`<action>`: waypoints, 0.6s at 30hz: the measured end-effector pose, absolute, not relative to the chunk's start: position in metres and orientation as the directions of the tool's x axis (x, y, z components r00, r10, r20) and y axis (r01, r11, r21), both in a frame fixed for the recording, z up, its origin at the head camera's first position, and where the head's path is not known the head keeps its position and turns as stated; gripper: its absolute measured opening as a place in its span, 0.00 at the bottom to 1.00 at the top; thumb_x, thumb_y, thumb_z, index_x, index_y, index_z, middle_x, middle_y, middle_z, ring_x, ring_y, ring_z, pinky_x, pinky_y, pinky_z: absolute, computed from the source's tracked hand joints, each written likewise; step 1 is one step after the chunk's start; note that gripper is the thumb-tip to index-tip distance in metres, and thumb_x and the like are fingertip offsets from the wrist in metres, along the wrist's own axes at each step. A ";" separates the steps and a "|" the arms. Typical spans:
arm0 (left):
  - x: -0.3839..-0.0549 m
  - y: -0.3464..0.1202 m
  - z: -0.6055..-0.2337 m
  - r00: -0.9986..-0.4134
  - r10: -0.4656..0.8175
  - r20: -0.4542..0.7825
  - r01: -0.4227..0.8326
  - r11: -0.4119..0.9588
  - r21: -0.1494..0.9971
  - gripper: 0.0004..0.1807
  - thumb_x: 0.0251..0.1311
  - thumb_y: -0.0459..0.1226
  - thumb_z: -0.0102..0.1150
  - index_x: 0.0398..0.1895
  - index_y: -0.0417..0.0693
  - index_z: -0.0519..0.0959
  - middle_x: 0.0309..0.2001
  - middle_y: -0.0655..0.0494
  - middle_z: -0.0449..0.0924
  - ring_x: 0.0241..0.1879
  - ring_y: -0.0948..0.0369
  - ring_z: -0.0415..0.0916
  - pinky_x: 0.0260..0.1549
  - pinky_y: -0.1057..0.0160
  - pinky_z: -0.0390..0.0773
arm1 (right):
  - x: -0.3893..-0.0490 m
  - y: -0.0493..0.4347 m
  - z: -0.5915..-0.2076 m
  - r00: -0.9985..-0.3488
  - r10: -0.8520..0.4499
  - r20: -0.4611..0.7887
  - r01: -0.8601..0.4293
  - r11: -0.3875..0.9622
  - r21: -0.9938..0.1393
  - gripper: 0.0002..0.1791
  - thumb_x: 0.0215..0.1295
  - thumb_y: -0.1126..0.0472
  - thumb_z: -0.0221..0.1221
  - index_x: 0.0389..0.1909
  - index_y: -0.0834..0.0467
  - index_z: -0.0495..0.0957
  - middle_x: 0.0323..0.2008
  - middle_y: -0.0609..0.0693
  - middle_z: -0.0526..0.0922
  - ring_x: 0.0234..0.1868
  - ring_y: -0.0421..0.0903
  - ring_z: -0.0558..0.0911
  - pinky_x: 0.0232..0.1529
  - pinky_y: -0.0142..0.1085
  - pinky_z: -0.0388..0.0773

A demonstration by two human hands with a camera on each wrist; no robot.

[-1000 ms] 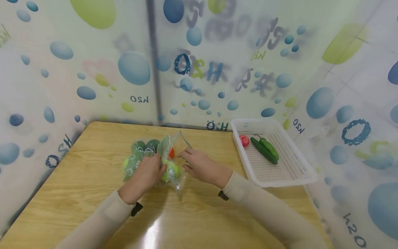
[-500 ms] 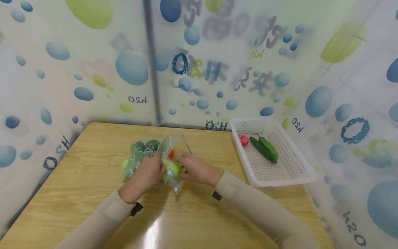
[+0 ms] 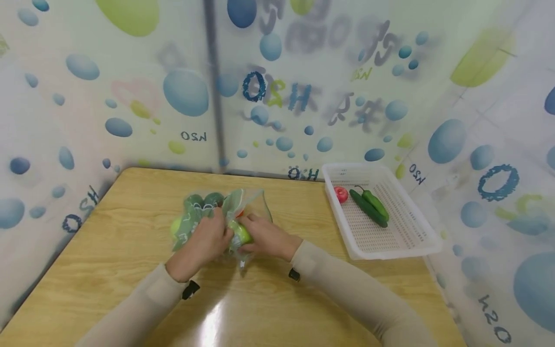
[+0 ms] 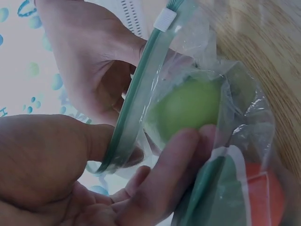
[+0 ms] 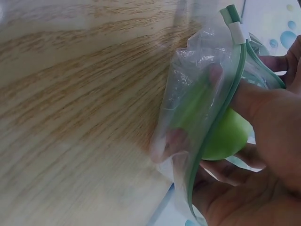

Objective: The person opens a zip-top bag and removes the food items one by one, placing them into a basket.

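Left hand (image 3: 207, 238) pinches a clear zip bag (image 3: 237, 198); green fruit (image 3: 244, 234) sits in the grasp of the right hand (image 3: 266, 237)

Along the back and both sides, a wall covering (image 3: 277, 62) carries blue and lime ovals and H2O lettering; below it spreads a wooden table (image 3: 78, 270); at the left of the pile, a yellow-green round thing (image 3: 175, 225) peeks out beside green plastic with white print (image 3: 187, 231); just right of it, two dark green round things (image 3: 196, 202) lie at the far side; whether the printed plastic belongs to the clear bag, I cannot tell.

The left hand, in a beige sleeve (image 3: 134, 299), has thumb and fingers clamped on the bag's mouth, the thumb behind the green zip strip (image 4: 124, 108) with its white slider (image 4: 165, 20); a red-orange thing (image 4: 265, 195) shows through film near its fingers; the green fruit is at the bag's mouth, partly behind the film; the right hand reaches in there, thumb and fingers closed around the fruit, fingertips visible through the plastic.

Well apart, at the table's right, stands a white perforated basket (image 3: 392, 254); in it, left to right, are a red apple (image 3: 341, 195) by the wall, a cucumber (image 3: 367, 209) lying aslant and a green pepper (image 3: 376, 205) alongside.
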State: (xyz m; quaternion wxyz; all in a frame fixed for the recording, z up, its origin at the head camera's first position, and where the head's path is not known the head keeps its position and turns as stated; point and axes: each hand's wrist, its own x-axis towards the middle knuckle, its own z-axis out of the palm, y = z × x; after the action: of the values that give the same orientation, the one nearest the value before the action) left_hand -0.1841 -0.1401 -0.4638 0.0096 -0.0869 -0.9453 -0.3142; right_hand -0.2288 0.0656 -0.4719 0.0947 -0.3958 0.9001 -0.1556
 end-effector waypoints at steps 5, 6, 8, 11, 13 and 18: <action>-0.173 -0.136 -0.445 -0.988 0.149 0.043 0.149 0.829 0.539 0.08 0.78 0.33 0.60 0.50 0.36 0.75 0.27 0.49 0.77 0.22 0.56 0.76 0.19 0.60 0.72 | -0.232 0.070 -0.473 -0.653 -0.757 -0.034 -0.690 0.612 -0.386 0.49 0.77 0.53 0.78 0.91 0.56 0.66 0.73 0.62 0.85 0.68 0.53 0.88 0.70 0.43 0.89; -0.172 -0.136 -0.444 -0.989 0.140 0.039 0.140 0.842 0.521 0.09 0.78 0.34 0.62 0.51 0.36 0.76 0.27 0.49 0.78 0.22 0.56 0.75 0.19 0.60 0.71 | -0.233 0.071 -0.474 -0.647 -0.761 -0.032 -0.692 0.605 -0.394 0.49 0.77 0.53 0.78 0.91 0.55 0.66 0.73 0.62 0.84 0.69 0.53 0.88 0.71 0.43 0.89; -0.170 -0.136 -0.443 -0.991 0.127 0.043 0.132 0.861 0.491 0.10 0.78 0.35 0.64 0.52 0.36 0.79 0.27 0.50 0.79 0.22 0.56 0.75 0.19 0.60 0.71 | -0.234 0.073 -0.475 -0.629 -0.777 -0.032 -0.702 0.585 -0.407 0.48 0.78 0.55 0.78 0.92 0.53 0.66 0.76 0.63 0.82 0.71 0.53 0.86 0.73 0.43 0.87; -0.169 -0.138 -0.442 -0.990 0.122 0.073 0.141 0.890 0.434 0.12 0.77 0.37 0.68 0.52 0.37 0.82 0.28 0.49 0.82 0.24 0.55 0.77 0.21 0.55 0.76 | -0.236 0.075 -0.476 -0.593 -0.805 -0.034 -0.721 0.549 -0.422 0.46 0.78 0.62 0.76 0.91 0.53 0.67 0.81 0.63 0.77 0.70 0.52 0.85 0.71 0.42 0.87; -0.168 -0.139 -0.442 -0.987 0.119 0.109 0.153 0.905 0.398 0.12 0.75 0.38 0.70 0.51 0.38 0.84 0.33 0.46 0.85 0.29 0.50 0.81 0.29 0.49 0.80 | -0.237 0.076 -0.475 -0.573 -0.819 -0.039 -0.732 0.533 -0.424 0.46 0.76 0.66 0.74 0.91 0.52 0.67 0.84 0.64 0.74 0.71 0.52 0.83 0.71 0.41 0.86; -0.166 -0.144 -0.441 -0.980 0.083 0.179 0.140 0.932 0.334 0.16 0.73 0.43 0.74 0.53 0.42 0.86 0.54 0.33 0.88 0.55 0.33 0.83 0.49 0.31 0.78 | -0.238 0.071 -0.475 -0.563 -0.826 -0.039 -0.739 0.524 -0.424 0.47 0.74 0.68 0.74 0.91 0.51 0.67 0.87 0.66 0.70 0.73 0.52 0.83 0.73 0.40 0.84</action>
State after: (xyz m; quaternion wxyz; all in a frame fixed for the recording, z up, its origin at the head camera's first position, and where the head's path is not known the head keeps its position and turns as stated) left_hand -0.1662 -0.1439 -0.4410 0.0810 -0.0568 -0.9796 -0.1752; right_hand -0.2381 0.0709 -0.4753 0.1185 -0.4522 0.8648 -0.1833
